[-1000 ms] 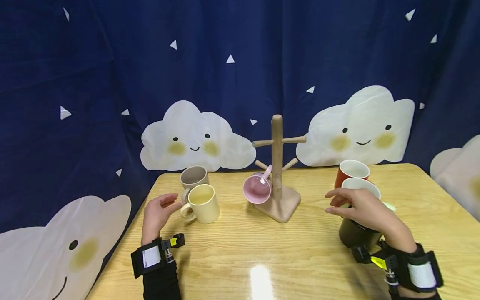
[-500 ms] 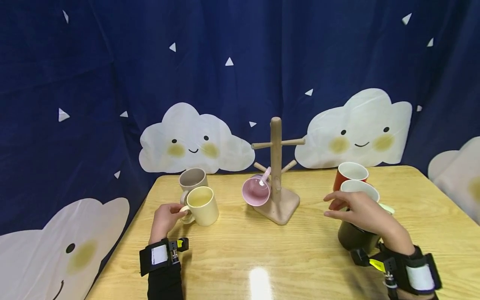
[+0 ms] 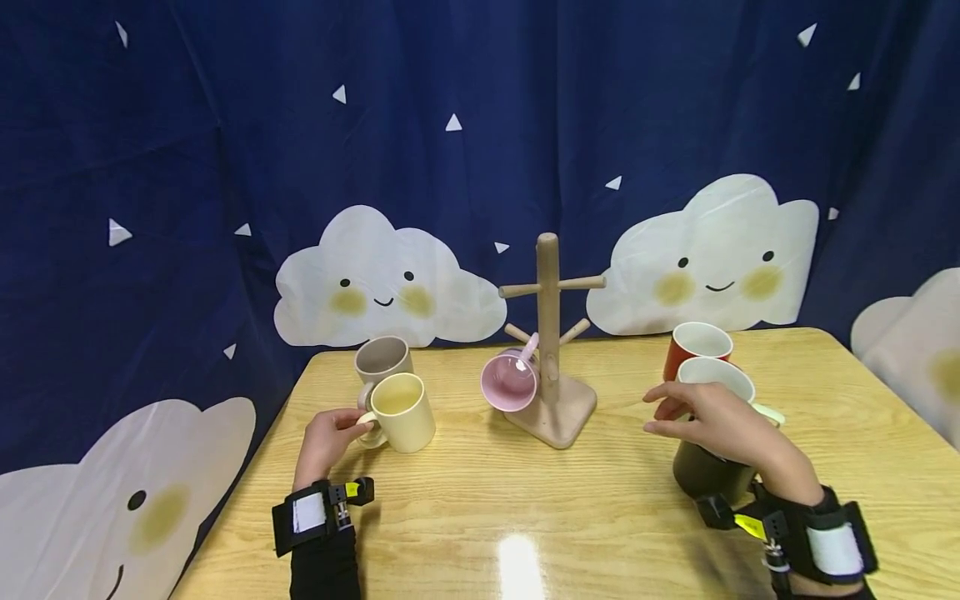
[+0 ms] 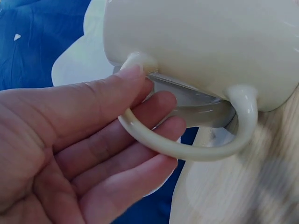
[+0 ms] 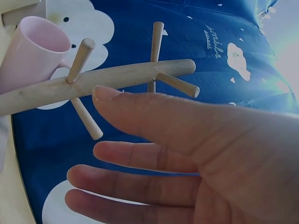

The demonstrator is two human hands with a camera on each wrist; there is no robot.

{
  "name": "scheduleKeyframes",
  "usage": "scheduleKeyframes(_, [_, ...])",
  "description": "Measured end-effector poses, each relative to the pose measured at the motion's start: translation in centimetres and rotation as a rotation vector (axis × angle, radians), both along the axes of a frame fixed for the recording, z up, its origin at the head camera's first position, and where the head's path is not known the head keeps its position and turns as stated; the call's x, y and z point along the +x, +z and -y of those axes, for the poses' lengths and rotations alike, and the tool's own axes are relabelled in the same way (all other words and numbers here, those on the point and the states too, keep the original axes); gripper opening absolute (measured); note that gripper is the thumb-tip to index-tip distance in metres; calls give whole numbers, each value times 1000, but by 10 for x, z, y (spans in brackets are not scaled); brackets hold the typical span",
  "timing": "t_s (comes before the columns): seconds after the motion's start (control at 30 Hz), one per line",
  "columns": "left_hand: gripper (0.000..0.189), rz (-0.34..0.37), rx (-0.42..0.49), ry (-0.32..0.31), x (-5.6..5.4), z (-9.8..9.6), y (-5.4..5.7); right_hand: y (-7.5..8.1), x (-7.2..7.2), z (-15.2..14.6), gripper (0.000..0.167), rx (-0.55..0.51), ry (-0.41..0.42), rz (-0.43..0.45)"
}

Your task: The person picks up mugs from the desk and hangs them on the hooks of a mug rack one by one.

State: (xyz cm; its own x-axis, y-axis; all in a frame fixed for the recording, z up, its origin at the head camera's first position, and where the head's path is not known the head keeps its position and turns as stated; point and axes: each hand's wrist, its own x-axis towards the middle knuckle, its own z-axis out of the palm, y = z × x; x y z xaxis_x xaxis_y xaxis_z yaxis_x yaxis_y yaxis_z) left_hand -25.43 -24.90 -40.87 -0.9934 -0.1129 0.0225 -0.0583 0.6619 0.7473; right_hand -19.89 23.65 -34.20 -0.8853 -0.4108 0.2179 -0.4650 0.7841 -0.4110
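My left hand (image 3: 327, 443) pinches the handle (image 4: 187, 151) of a pale yellow mug (image 3: 408, 423) on the left of the table. In the left wrist view the thumb presses on the handle's upper end, with fingers behind its loop. My right hand (image 3: 720, 421) hovers by the right-hand mugs, fingers apart and nothing between them. Partly hidden beneath it is a black mug (image 3: 705, 475); a white-lined mug (image 3: 716, 372) with a pale green handle stands just behind. On the wooden mug tree (image 3: 549, 333) in the middle hangs a pink mug (image 3: 510, 383), its mouth facing outward.
Behind the yellow mug stands a grey-brown mug (image 3: 382, 358), partly covered by it. A red mug (image 3: 678, 354) is at the back right. The wooden table (image 3: 450, 517) ends at a dark blue curtain (image 3: 420, 83) with cloud faces.
My left hand has moved right to the yellow mug and taken hold of its handle. The right hand stays in nearly the same spot. The view has shifted slightly.
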Motion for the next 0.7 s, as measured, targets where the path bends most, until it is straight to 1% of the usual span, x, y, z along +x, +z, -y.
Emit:
scheduleKeyframes(0.2, [24, -17, -10, -11, -1, 0, -3, 0, 1, -1, 34, 1, -9, 14])
scheduleKeyframes(0.4, [24, -25, -34, -12, -2, -3, 1, 0, 0, -1, 35, 1, -9, 13])
scheduleKeyframes(0.57, [23, -20, -35, 9, -4, -10, 5, 1, 0, -2, 34, -4, -15, 12])
scheduleKeyframes(0.63, [22, -32, -30, 6, -4, -14, 9, 1, 0, -3, 34, -4, -16, 11])
scheduleKeyframes(0.7, [22, -49, -28, 0, -1, -19, 16, 0, 0, -4, 34, -4, -21, 7])
